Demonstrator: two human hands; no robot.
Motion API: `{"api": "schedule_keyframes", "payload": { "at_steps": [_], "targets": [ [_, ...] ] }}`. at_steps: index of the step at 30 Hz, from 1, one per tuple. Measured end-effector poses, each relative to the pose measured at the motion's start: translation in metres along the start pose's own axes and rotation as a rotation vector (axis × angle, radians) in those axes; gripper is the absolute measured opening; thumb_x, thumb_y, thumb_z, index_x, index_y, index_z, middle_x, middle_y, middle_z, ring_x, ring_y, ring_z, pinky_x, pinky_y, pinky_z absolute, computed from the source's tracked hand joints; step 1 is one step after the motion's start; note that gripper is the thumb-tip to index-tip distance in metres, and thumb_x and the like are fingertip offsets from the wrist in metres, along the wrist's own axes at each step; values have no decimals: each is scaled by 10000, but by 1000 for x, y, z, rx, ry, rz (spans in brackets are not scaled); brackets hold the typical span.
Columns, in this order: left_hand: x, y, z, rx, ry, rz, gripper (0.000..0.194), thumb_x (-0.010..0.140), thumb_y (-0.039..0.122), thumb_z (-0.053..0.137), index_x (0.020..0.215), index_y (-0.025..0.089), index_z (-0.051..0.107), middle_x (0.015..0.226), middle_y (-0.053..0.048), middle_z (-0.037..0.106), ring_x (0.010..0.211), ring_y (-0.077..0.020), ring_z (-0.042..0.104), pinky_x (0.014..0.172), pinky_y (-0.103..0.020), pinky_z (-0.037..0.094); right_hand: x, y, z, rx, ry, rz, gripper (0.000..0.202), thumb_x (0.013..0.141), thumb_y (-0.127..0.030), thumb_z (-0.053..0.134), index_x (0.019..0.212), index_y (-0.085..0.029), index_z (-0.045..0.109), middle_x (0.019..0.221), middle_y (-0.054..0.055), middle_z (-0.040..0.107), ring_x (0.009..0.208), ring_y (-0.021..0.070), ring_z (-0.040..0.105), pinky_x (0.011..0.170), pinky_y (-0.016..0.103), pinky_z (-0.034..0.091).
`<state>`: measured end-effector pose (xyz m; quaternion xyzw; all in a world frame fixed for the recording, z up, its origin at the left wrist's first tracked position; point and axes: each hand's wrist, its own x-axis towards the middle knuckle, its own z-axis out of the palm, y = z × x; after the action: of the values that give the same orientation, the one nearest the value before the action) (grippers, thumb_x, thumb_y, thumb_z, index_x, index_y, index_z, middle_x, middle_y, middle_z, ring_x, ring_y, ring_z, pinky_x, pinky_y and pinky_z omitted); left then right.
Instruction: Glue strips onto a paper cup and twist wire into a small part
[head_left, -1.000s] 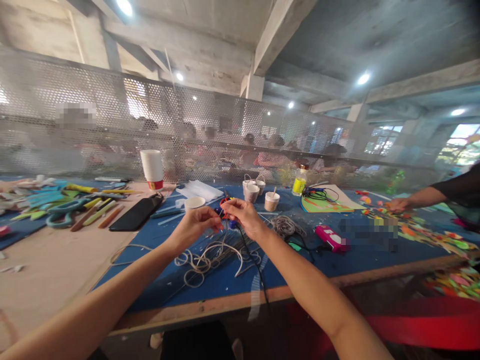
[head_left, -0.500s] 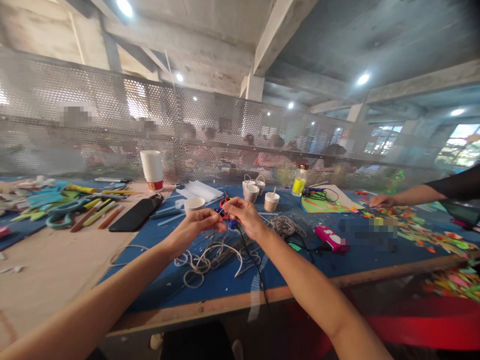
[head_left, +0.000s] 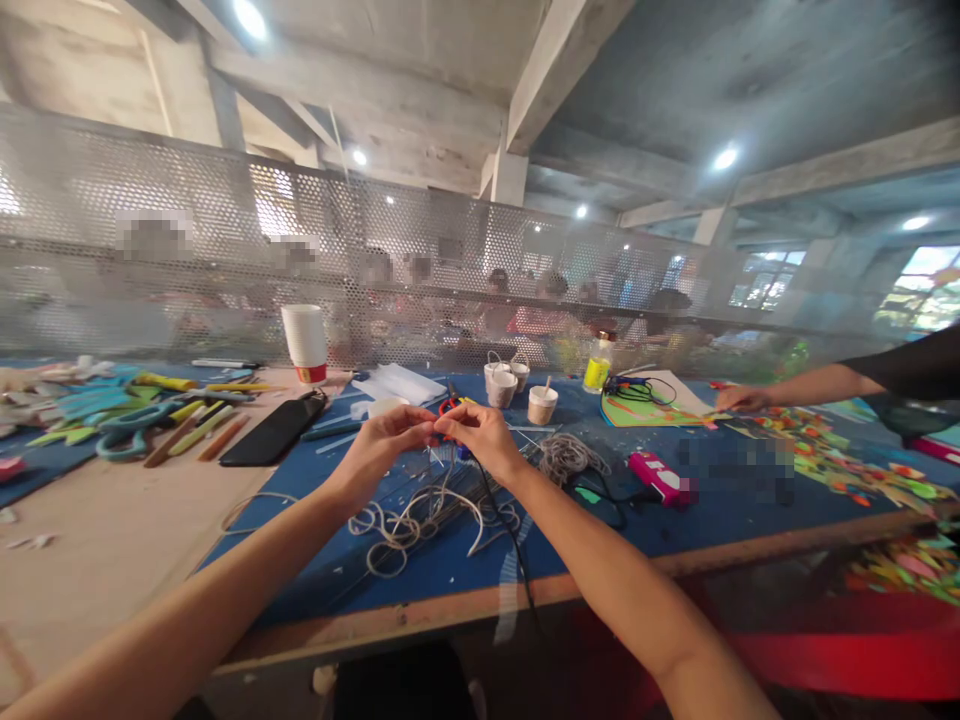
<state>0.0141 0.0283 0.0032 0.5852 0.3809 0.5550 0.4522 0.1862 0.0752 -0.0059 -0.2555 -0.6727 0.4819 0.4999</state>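
My left hand (head_left: pixel 388 435) and my right hand (head_left: pixel 481 432) meet fingertip to fingertip over the blue mat (head_left: pixel 315 575). Both are pinched closed; whatever lies between the fingertips is too small to make out. Just behind them show the orange-red handles (head_left: pixel 450 405) of a tool, partly hidden. Beneath my hands lies a loose tangle of pale cord (head_left: pixel 405 525) with thin wires among it. A coil of grey cord (head_left: pixel 574 457) rests to the right of my right hand. A black cable (head_left: pixel 504 510) runs from below my right hand over the table's front edge.
Small paper cups (head_left: pixel 501 385) and a yellow-labelled bottle (head_left: pixel 598 365) stand at the back. A stack of cups (head_left: pixel 305 343), a phone (head_left: pixel 271 432) and scissors (head_left: pixel 127 430) are at left. On the right are a magenta box (head_left: pixel 661 478), coloured scraps (head_left: pixel 832 455) and another person's hand (head_left: pixel 742 398).
My hands have drawn together until their fingertips meet; the left has turned and risen slightly. The other person's hand at the right has moved a little leftward.
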Motion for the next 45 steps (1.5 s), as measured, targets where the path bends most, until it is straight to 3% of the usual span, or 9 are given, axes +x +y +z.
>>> {"api": "schedule_keyframes", "payload": {
  "at_steps": [8,17,22,27,29,31,35,39,45],
  "targets": [
    [1,3,-4,31,-59,38,212,743,300,771,912,173,765,868,-64,754,820,-190,667,812,-302,500,2,2,-3,176,-102,204,332,593,-431,848,737,-161,720,687,-5,640,539,61,448,524,218,340],
    [-1,2,-8,-143,-165,-122,145,690,256,816,767,158,742,800,-59,726,791,-169,657,781,-288,510,1,7,-2,244,-282,292,345,605,-446,842,699,-155,683,651,-17,611,554,63,459,522,212,332],
    [-1,0,-9,-119,-122,-72,174,707,293,807,782,161,722,777,-27,688,739,-136,620,725,-249,489,1,5,1,184,-217,241,352,650,-464,808,753,-155,673,654,-24,584,552,66,447,540,216,341],
    [3,0,-14,-55,54,72,185,719,303,790,811,161,715,840,-27,689,703,-123,605,687,-242,472,3,-6,-3,-107,37,-47,308,750,-478,723,884,-207,666,864,16,647,781,132,566,699,247,442],
    [4,1,-17,-68,102,71,201,713,306,791,833,160,722,898,-40,706,683,-116,609,660,-239,471,1,-9,-4,-152,7,-60,301,804,-498,661,868,-204,656,836,22,654,782,146,586,713,264,460],
    [4,3,-18,-74,128,56,219,710,307,791,856,157,726,929,-52,719,649,-106,607,622,-234,469,-1,-8,-2,-163,-102,-30,322,843,-514,611,849,-195,650,788,28,662,730,147,601,700,277,471],
    [4,4,-19,-84,113,75,211,745,315,766,858,150,699,943,-64,735,597,-89,600,600,-229,478,-4,-1,3,-206,-260,19,391,882,-548,541,845,-178,662,614,-3,596,551,116,539,576,256,430],
    [4,2,-18,-158,68,52,239,762,331,761,877,157,642,970,-70,740,673,-124,678,683,-255,521,-3,2,4,-225,-212,11,384,872,-526,572,824,-165,694,530,-43,464,494,86,417,514,233,332],
    [5,-2,-18,-172,85,55,252,764,337,763,879,154,635,860,-46,730,732,-144,697,710,-251,526,-1,4,5,-200,-176,50,352,841,-501,616,796,-162,699,529,-42,450,495,87,365,493,237,275]
  ]
}}
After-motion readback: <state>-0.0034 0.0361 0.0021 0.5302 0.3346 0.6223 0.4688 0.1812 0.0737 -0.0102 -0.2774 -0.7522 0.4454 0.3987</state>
